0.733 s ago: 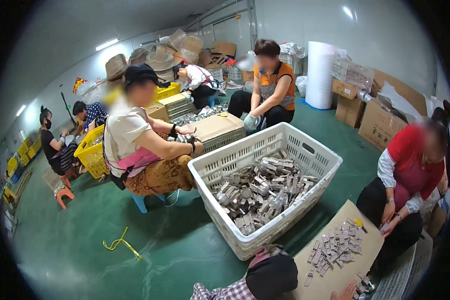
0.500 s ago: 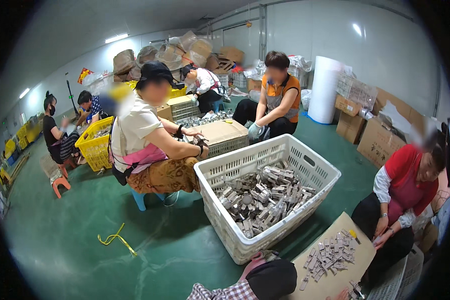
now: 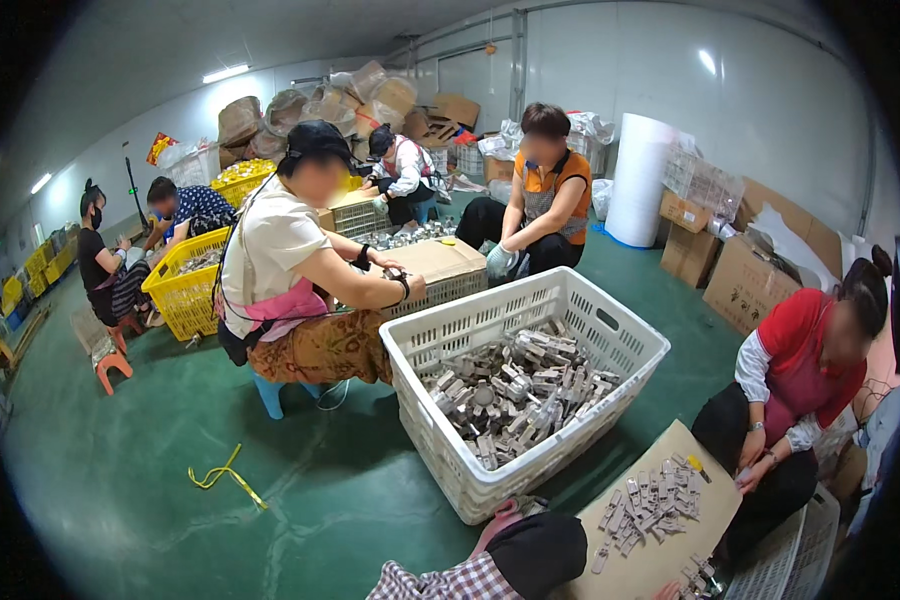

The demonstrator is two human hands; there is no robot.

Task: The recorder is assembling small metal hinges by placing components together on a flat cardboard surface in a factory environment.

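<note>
**At the white crate, my hands barely in view**

My left hand (image 3: 497, 520) shows only as a pinkish tip past a plaid sleeve (image 3: 440, 583) and a dark cover (image 3: 536, 552). It sits low in the view, right up against the near wall of the white crate (image 3: 440, 345). Whether its fingers are released or clenched I cannot tell.

My right hand (image 3: 668, 592) is a sliver at the lower edge, at the near end of the cardboard sheet (image 3: 660, 555). Its fingers are hidden, so I cannot tell their state either.

The crate stands on the green floor (image 3: 150, 520) straight ahead of me, about half full of grey metal parts (image 3: 515, 390) piled loosely. More of the same small parts (image 3: 655, 500) lie spread on the cardboard sheet, just right of the crate.

A person in a cream top (image 3: 270, 245) sits on a blue stool across the crate, hands together over its far corner. A person in orange (image 3: 548, 190) crouches behind it, and a person in red (image 3: 800, 345) sits at my right, hands near the sheet's far edge. A yellow strap (image 3: 225, 475) lies on the floor to the left.
</note>
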